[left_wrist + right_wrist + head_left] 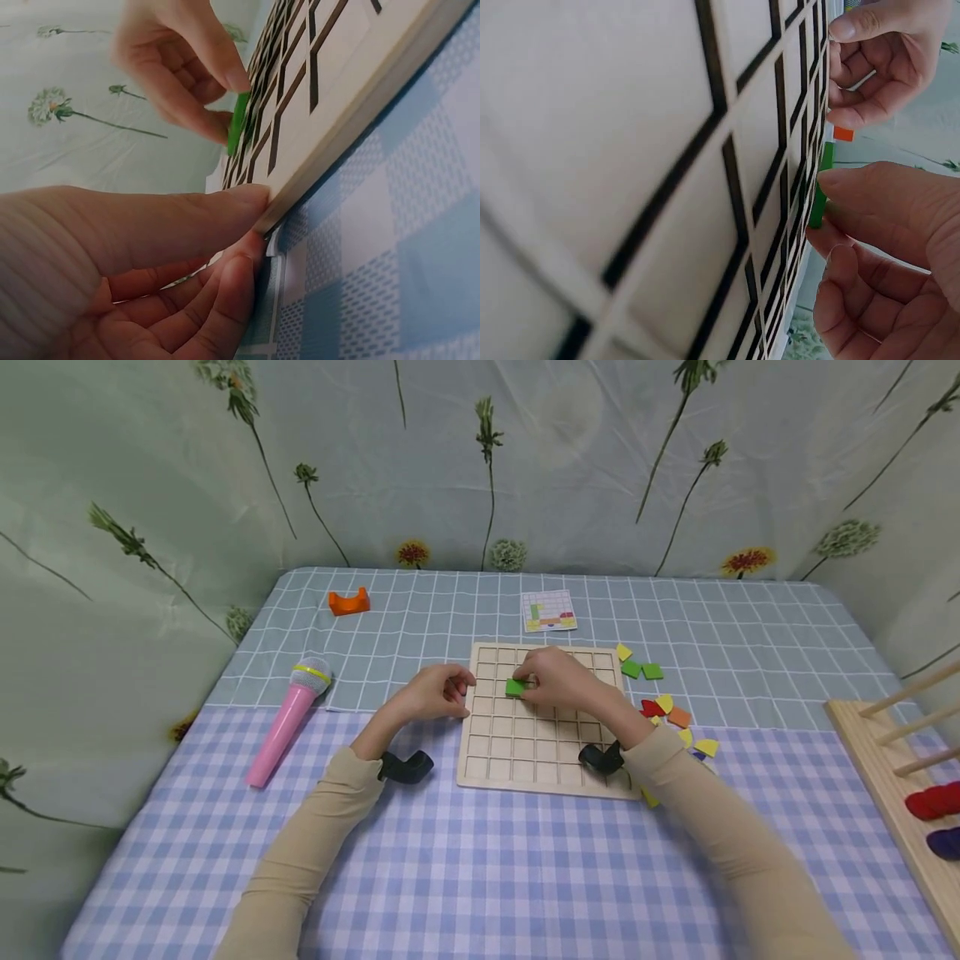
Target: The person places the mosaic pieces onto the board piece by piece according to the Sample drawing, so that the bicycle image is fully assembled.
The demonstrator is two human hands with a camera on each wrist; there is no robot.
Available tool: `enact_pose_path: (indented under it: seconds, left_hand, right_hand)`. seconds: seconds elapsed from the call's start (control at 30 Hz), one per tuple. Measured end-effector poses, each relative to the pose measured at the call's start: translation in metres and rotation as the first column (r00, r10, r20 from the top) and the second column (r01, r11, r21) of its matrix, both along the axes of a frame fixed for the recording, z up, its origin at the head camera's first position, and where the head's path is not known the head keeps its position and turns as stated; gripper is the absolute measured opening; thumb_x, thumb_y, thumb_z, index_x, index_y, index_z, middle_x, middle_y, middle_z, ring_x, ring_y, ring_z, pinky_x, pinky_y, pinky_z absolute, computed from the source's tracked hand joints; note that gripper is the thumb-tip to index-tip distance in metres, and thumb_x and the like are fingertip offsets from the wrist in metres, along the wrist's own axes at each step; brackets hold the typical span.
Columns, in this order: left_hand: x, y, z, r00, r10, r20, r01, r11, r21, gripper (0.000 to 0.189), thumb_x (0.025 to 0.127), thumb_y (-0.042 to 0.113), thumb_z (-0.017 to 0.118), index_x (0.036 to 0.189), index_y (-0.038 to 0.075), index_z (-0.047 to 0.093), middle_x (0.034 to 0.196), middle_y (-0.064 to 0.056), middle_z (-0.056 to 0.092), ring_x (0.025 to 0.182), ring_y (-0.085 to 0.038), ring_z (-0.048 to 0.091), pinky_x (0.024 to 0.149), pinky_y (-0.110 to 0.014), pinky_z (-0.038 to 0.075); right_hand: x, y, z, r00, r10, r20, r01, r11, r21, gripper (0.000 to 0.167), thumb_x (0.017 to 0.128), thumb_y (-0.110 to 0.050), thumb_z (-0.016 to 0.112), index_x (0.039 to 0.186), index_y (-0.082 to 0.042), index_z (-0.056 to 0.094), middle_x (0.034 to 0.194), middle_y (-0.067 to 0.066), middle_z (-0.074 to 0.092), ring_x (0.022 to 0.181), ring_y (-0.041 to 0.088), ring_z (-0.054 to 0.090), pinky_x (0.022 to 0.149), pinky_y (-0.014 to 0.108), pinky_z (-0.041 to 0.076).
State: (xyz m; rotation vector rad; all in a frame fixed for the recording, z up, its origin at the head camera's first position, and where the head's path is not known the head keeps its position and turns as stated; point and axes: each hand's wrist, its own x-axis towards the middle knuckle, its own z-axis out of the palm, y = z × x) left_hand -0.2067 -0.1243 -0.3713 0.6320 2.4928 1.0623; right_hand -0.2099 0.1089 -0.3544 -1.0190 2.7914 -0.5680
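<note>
A pale wooden board (506, 770) with a grid of square recesses lies flat in front of me. Between the thumb and finger of my right hand (561, 681) is a small green square tile (514, 688), held over the upper left part of the grid. The right wrist view shows that tile (821, 187) tilted on edge against the grid, thumb on one face. My left hand (433, 692) holds the board's left edge; in the left wrist view its thumb (225, 214) presses the rim and the other fingers curl beside it.
Loose tiles, including an orange one (679, 717) and a green one (652, 671), lie along the board's right side. Behind the board is a pattern card (549, 610). A pink toy microphone (281, 727) and an orange curved block (349, 602) are leftward. A wooden peg rack (873, 768) stands right.
</note>
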Motion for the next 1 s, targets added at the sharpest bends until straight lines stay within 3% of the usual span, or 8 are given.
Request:
enact_pose_path:
  seconds: [0.33, 0.77, 1.0]
  left_hand:
    - [-0.001, 0.001, 0.0, 1.0, 0.009, -0.006, -0.009, 1.0, -0.011, 0.041, 0.073, -0.001, 0.073, 0.11, -0.005, 0.056, 0.088, -0.01, 0.055, 0.075, -0.014, 0.056, 0.07, -0.02, 0.048]
    - [0.0, 0.004, 0.001, 1.0, 0.02, 0.022, -0.02, 0.999, -0.027, 0.041, 0.073, -0.001, 0.073, 0.11, -0.004, 0.056, 0.088, -0.009, 0.055, 0.074, -0.012, 0.056, 0.065, -0.018, 0.047]
    - [0.002, 0.005, 0.0, 0.999, 0.023, 0.022, -0.023, 1.0, -0.017, 0.039, 0.073, -0.002, 0.073, 0.108, -0.005, 0.057, 0.086, -0.009, 0.054, 0.071, -0.011, 0.055, 0.064, -0.018, 0.047]
  right_hand:
    - [-0.005, -0.009, -0.001, 1.0, -0.004, 0.007, 0.004, 1.0, -0.001, 0.021, 0.081, -0.007, 0.066, 0.101, -0.004, 0.072, 0.093, 0.01, 0.068, 0.077, 0.016, 0.055, 0.068, 0.028, 0.047]
    - [-0.005, -0.011, -0.001, 1.0, -0.006, 0.021, 0.006, 1.0, -0.017, 0.024, 0.082, -0.01, 0.068, 0.104, -0.002, 0.071, 0.097, 0.012, 0.067, 0.081, 0.018, 0.057, 0.073, 0.03, 0.05]
    - [0.0, 0.0, 0.003, 0.999, -0.031, 0.029, 0.031, 1.0, 0.002, 0.027, 0.083, -0.016, 0.068, 0.107, -0.004, 0.07, 0.102, 0.011, 0.067, 0.075, 0.016, 0.056, 0.067, 0.029, 0.048]
